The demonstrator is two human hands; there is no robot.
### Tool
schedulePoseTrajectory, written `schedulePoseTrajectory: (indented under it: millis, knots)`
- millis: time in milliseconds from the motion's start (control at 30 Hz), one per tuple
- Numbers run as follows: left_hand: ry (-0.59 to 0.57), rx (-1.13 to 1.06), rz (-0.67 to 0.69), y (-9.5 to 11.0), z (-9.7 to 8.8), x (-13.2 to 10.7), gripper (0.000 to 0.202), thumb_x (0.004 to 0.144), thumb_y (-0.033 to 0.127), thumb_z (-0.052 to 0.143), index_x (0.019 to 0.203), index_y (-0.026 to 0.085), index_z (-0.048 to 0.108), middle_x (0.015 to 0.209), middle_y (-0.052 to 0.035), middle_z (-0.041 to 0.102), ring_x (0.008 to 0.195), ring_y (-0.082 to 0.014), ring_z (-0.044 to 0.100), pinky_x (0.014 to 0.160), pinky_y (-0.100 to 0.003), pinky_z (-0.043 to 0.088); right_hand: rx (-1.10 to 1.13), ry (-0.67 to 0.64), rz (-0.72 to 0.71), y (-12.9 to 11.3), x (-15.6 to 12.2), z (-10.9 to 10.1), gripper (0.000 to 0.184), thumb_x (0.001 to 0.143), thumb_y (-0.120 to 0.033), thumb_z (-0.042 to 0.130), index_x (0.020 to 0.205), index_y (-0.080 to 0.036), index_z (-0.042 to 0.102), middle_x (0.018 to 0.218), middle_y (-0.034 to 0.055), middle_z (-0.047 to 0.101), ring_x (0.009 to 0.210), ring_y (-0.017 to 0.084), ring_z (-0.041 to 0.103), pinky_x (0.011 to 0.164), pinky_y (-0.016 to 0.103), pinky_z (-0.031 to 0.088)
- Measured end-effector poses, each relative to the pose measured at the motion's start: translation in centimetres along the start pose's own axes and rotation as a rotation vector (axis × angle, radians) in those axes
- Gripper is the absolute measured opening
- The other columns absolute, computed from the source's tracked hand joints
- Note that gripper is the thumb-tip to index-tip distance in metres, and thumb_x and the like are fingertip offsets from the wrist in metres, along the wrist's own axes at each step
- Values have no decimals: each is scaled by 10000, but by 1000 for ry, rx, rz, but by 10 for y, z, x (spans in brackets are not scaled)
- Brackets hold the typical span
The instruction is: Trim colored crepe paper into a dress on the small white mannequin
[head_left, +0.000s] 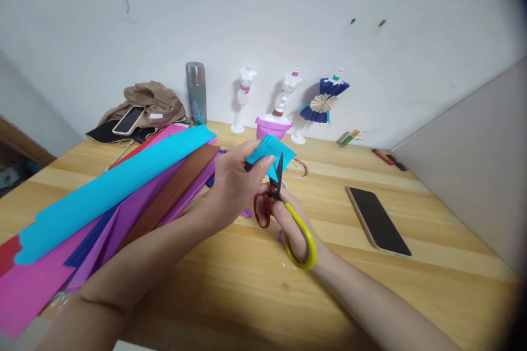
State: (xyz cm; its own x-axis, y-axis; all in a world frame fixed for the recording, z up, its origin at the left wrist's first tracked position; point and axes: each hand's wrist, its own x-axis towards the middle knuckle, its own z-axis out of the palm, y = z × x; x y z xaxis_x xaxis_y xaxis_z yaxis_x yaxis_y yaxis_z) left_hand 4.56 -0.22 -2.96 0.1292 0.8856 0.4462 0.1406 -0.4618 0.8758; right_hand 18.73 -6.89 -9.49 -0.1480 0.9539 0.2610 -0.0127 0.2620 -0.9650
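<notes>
My left hand [235, 182] pinches a small folded piece of light blue paper [272, 152] above the wooden table [411, 279]. My right hand [293, 226] holds scissors [280, 203] with one red and one yellow handle loop, fingers through the loops. The dark blades point up and meet the lower edge of the blue paper. Both hands are close together near the table's middle.
Long sheets of coloured paper [111, 197] lie fanned at left. A phone [377, 220] lies face up at right. At the back stand a metal flask [196, 92], three small mannequin stands [284, 100], a purple cup [272, 127], cloth with another phone [128, 119], and pens [387, 158].
</notes>
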Motion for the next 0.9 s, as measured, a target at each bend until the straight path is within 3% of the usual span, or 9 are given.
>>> schedulePoseTrajectory:
  millis: [100,233,367,533,633,900]
  knots:
    - [58,46,63,-5,1,1,326,830,213,721,1150,209,786,906,7,806,635,-115,665,618,-221,558,-57,-9,-5,-4,1,-1,557,1007,-746,556,1162,-219,646,748,-10,558,616,176,491,608,334,457]
    - [78,71,128,-8,1,0,380,866,214,719,1243,223,764,1283,-75,810,996,-188,760,805,-261,618,-142,-20,-53,-10,2,-4,575,1020,-759,526,1112,-208,661,721,-16,536,627,190,510,656,366,473]
    - [48,73,149,-8,-1,-1,355,933,265,686,1282,236,742,1346,-86,791,1121,-223,755,884,-293,627,-158,-15,-56,-13,2,-4,579,1021,-774,521,1088,-217,666,713,-18,531,657,211,551,704,397,496]
    - [45,98,174,-7,-3,-1,381,941,272,667,1316,240,722,1367,-85,779,1156,-222,750,970,-304,609,-146,3,-44,-11,2,-3,563,1009,-777,541,1059,-230,663,664,-27,498,582,189,488,573,356,432]
    - [39,102,171,-7,-3,-1,341,945,260,654,1276,240,734,1364,-81,780,1153,-216,752,969,-296,604,-119,8,-34,-8,2,-2,551,996,-782,563,1055,-243,663,656,-34,491,546,176,457,544,344,405]
    - [25,94,131,-4,-4,-3,418,976,293,633,1378,193,688,1358,-108,782,1048,-219,777,872,-298,602,-91,23,-44,-7,2,-2,533,1005,-751,588,1042,-226,671,785,15,586,642,176,522,535,311,402]
